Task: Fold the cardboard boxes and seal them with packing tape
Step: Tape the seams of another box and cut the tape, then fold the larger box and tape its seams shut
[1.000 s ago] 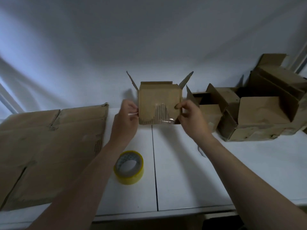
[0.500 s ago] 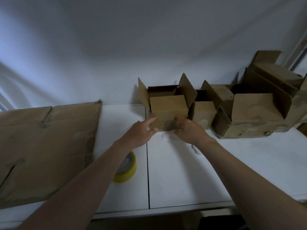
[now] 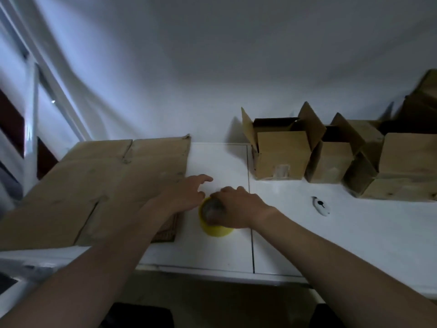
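Our right hand curls over the yellow packing tape roll, gripping it from above. Our left hand, fingers loosely extended, lies just left of it.

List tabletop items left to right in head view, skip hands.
Flattened brown cardboard sheet → yellow roll of packing tape → open brown cardboard box with tape on its front → smaller open brown cardboard box → large brown cardboard box.

3 open boxes, 1 tape roll, 1 cutter.
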`<act>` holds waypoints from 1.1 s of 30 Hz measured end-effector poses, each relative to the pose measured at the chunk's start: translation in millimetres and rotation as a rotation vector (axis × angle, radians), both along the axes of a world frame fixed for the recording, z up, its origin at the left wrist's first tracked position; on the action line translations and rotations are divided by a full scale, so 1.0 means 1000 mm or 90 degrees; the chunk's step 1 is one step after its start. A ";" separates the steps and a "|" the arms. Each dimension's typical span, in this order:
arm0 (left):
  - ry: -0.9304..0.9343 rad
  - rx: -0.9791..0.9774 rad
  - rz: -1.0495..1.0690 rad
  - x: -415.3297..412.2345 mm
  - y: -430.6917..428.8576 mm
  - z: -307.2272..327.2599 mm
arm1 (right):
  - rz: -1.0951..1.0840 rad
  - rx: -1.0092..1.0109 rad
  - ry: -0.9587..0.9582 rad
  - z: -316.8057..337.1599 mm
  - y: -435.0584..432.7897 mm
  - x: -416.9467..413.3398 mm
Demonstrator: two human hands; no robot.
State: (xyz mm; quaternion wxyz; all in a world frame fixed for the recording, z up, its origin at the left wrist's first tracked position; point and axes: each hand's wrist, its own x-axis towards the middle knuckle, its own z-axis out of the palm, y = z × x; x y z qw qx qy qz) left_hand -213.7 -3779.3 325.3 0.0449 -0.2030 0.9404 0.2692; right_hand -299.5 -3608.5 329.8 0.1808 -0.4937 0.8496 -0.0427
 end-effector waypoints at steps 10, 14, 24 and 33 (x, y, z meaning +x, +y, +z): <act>-0.011 -0.036 0.019 0.040 0.006 -0.009 | -0.199 0.020 0.014 -0.002 0.038 -0.017; -0.010 -0.023 -0.008 0.035 0.020 -0.009 | -0.326 0.043 0.036 -0.001 0.088 -0.044; -0.086 -0.066 -0.028 0.087 -0.021 0.001 | -0.225 0.009 0.045 0.003 0.033 -0.001; -0.199 -0.204 -0.095 0.137 -0.089 -0.014 | -0.130 -0.024 -0.053 -0.017 -0.043 0.050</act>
